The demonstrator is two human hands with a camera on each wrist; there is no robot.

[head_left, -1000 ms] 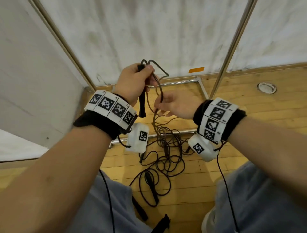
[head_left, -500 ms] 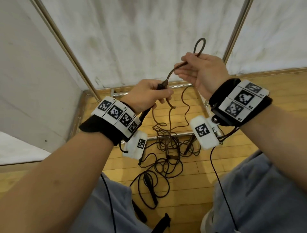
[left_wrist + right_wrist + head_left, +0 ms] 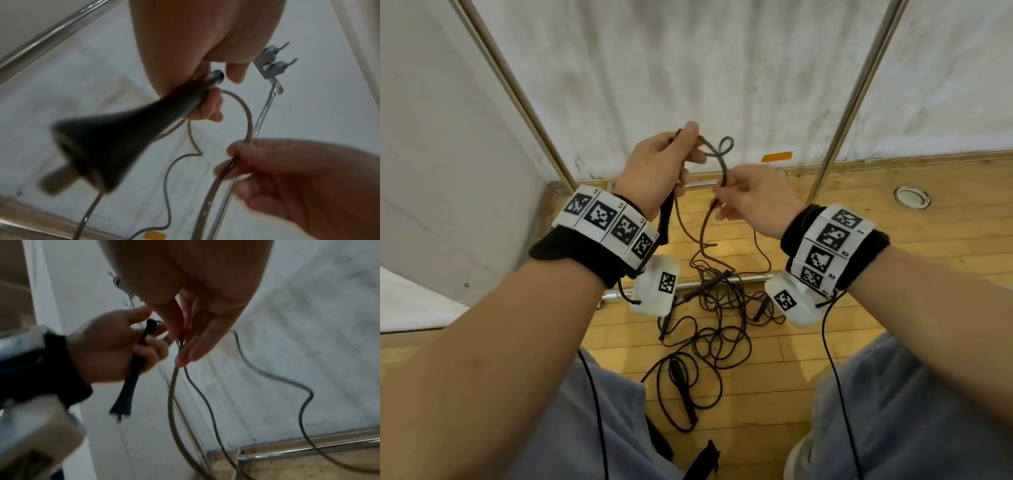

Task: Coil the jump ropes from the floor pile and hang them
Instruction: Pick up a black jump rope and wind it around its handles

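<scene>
My left hand (image 3: pixel 664 164) grips a black jump rope handle (image 3: pixel 666 219) upright, its thick end hanging below the fist; the handle (image 3: pixel 123 133) fills the left wrist view. A small loop of brown rope (image 3: pixel 719 150) arcs from that hand to my right hand (image 3: pixel 750 195), which pinches the rope (image 3: pixel 180 344) between thumb and fingers. Below both hands the rope trails down to the tangled pile of ropes (image 3: pixel 715 329) on the wooden floor, where another black handle (image 3: pixel 683 387) lies.
A metal rack stands ahead: slanted poles (image 3: pixel 849 102) and a low floor bar (image 3: pixel 722 281). Hooks on a bracket (image 3: pixel 271 65) show high in the left wrist view. White cloth wall (image 3: pixel 688 68) behind, round floor fitting (image 3: pixel 911 197) at right, my knees at the bottom.
My right hand dropped from high at the right down to beside the left hand. The left hand rose with the handle, and a small rope loop now stands between them.
</scene>
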